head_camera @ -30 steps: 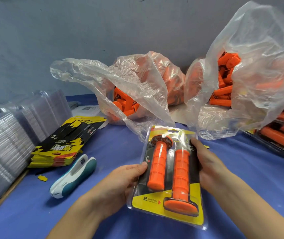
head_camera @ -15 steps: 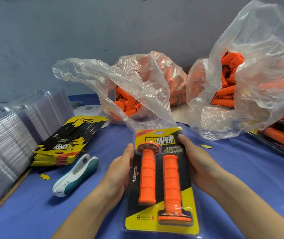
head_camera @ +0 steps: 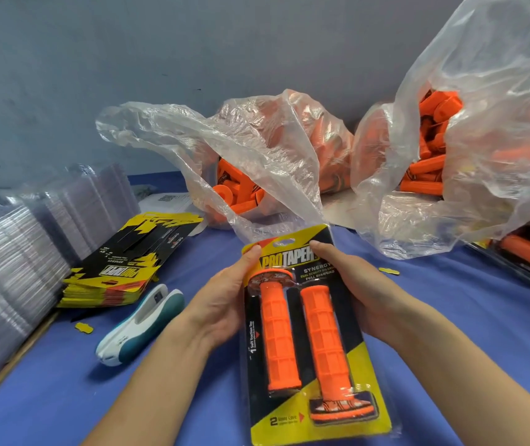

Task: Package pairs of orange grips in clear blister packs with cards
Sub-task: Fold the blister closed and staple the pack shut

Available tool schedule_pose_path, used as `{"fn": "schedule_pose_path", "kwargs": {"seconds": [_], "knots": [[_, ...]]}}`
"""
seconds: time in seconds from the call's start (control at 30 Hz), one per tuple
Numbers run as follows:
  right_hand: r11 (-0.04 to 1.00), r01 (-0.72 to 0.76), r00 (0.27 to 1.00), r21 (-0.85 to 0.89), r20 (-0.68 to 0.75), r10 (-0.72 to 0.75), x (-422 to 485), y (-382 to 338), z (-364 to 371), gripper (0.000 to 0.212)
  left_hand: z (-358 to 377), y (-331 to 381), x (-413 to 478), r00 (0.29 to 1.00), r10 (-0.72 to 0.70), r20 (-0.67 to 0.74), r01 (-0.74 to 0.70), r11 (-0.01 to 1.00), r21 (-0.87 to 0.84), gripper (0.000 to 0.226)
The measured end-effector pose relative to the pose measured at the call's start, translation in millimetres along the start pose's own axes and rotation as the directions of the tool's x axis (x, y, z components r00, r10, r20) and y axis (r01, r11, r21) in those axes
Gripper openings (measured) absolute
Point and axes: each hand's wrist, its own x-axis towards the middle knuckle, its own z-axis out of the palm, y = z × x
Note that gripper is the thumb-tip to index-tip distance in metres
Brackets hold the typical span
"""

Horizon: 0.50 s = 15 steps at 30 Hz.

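Over the blue table (head_camera: 450, 317), before the bags of loose grips (head_camera: 482, 156), I hold the filled blister pack (head_camera: 347, 365) facing me. My left hand (head_camera: 225, 304) and right hand (head_camera: 360, 294) clasp its long edges, probably to check the orange grips (head_camera: 278, 336) sit straight. A second ago it was tilted; now it is square, with my thumbs nearer the header.

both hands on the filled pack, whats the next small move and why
Probably press the top edge of the blister pack shut with both thumbs. The left hand and right hand hold its sides with thumbs at the top by the hang hole, and both orange grips sit over the card.
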Motion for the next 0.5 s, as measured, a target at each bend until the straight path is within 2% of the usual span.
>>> {"fn": "schedule_pose_path", "kwargs": {"seconds": [0.13,0.23,0.4,0.5], "knots": [[0.998,0.030,0.999,0.055,0.034,-0.032,1.5,-2.3,-1.4,0.038,2.5,3.2,6.9,0.997,0.061,-0.038,-0.061,0.998,-0.010,0.058],[0.995,0.082,0.996,0.064,0.035,-0.084,2.3,-0.1,-3.5,0.039,3.4,4.1,10.7,0.988,0.117,-0.098,-0.118,0.993,0.003,0.056],[0.973,0.222,0.970,-0.068,-0.090,-0.228,3.3,6.3,-4.0,0.036,10.7,2.9,9.4,0.928,0.254,-0.272,-0.223,0.965,0.140,0.032],[0.963,0.252,0.950,-0.100,-0.166,-0.266,4.9,7.4,-5.2,0.036,16.1,2.7,7.2,0.902,0.317,-0.293,-0.243,0.934,0.262,0.040]]}}
